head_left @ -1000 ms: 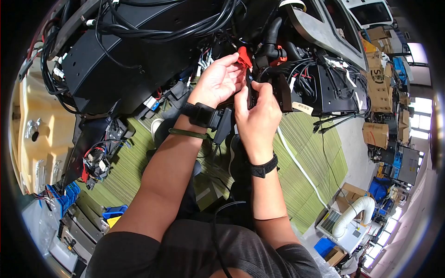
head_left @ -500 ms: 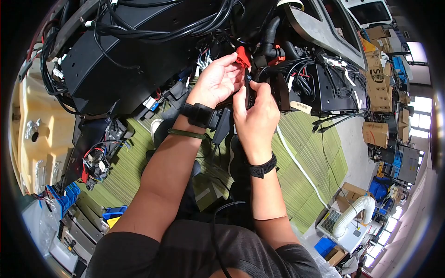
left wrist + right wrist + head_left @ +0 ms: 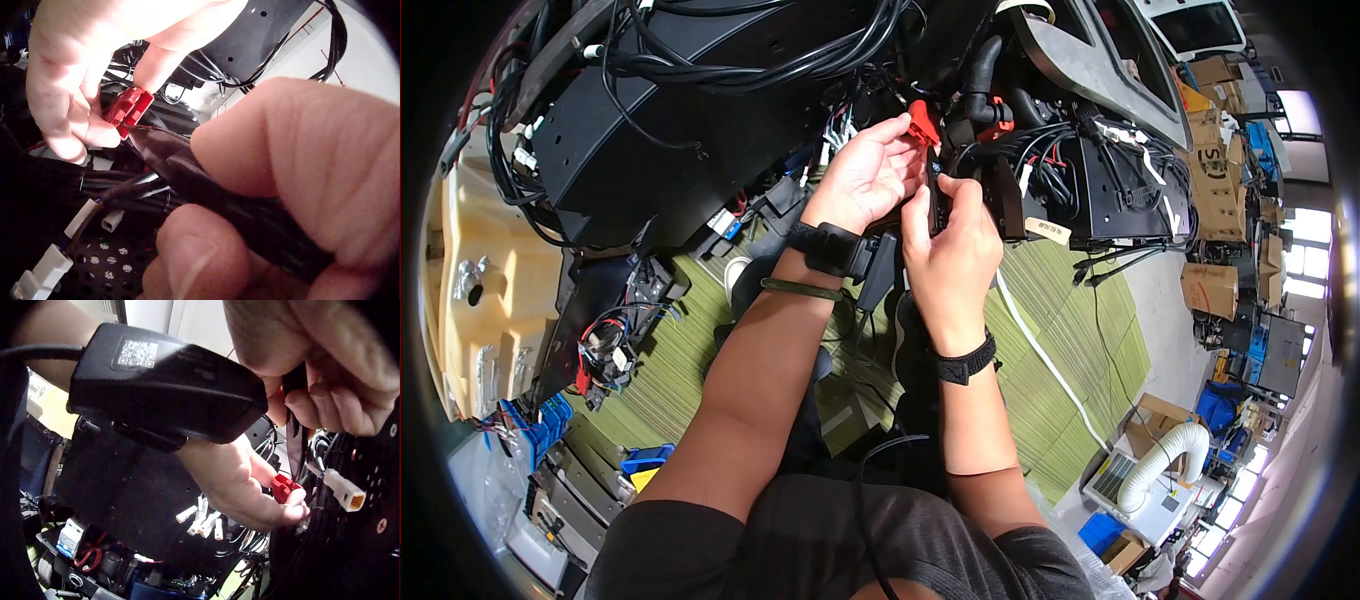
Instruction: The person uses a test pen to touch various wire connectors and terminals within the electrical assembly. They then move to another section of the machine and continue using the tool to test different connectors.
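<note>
My left hand [image 3: 867,175] holds a small red plastic connector [image 3: 924,124] between thumb and fingertips; its slotted body shows in the left wrist view [image 3: 131,112]. In my right hand [image 3: 955,250] is a slim black tool [image 3: 231,209] with a flat, tapering tip, gripped between thumb and curled fingers. That tip meets the red connector at its near edge in the left wrist view. From the right wrist, the tool's black body [image 3: 295,387] passes through the right fist and points down toward the connector. The exact kind of tool I cannot tell.
White wire connectors [image 3: 344,490] hang close by the hands. A large black panel [image 3: 700,120] with bundled black cables [image 3: 780,70] stands ahead on the left. A thick black hose [image 3: 988,75] lies beyond the hands. Green carpet [image 3: 1070,330] and a white cable [image 3: 1045,350] are below.
Both hands keep their holds and stay almost still. The right hand has shifted very slightly left.
</note>
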### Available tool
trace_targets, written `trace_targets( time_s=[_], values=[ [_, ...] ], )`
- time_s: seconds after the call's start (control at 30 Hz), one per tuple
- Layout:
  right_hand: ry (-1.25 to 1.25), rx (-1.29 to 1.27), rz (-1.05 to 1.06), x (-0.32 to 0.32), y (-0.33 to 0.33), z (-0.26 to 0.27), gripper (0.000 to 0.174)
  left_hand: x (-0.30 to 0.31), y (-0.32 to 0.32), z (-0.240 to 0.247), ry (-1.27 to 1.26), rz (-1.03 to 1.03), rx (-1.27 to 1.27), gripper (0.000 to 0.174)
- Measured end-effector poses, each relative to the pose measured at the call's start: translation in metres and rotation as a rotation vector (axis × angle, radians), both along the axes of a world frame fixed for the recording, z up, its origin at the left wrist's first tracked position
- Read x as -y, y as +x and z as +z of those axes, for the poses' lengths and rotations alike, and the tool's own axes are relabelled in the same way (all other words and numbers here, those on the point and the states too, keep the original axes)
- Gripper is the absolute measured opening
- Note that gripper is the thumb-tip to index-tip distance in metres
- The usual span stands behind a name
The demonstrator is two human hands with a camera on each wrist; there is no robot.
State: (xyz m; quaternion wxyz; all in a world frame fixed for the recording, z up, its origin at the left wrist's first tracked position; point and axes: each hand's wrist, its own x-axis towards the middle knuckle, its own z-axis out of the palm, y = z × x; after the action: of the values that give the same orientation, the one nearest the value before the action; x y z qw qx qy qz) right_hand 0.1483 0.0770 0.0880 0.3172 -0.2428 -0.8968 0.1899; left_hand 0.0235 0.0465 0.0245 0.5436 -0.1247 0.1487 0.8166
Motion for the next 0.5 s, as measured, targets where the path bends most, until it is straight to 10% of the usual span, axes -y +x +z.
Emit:
trace_targets(
  time_s=[0.5],
  values=[
    [0.0,-0.002,0.002,0.0002,0.0003,0.0,0.02,-0.0004,-0.0008,-0.0052,0.025,0.0,-0.008,0.026]
  ],
)
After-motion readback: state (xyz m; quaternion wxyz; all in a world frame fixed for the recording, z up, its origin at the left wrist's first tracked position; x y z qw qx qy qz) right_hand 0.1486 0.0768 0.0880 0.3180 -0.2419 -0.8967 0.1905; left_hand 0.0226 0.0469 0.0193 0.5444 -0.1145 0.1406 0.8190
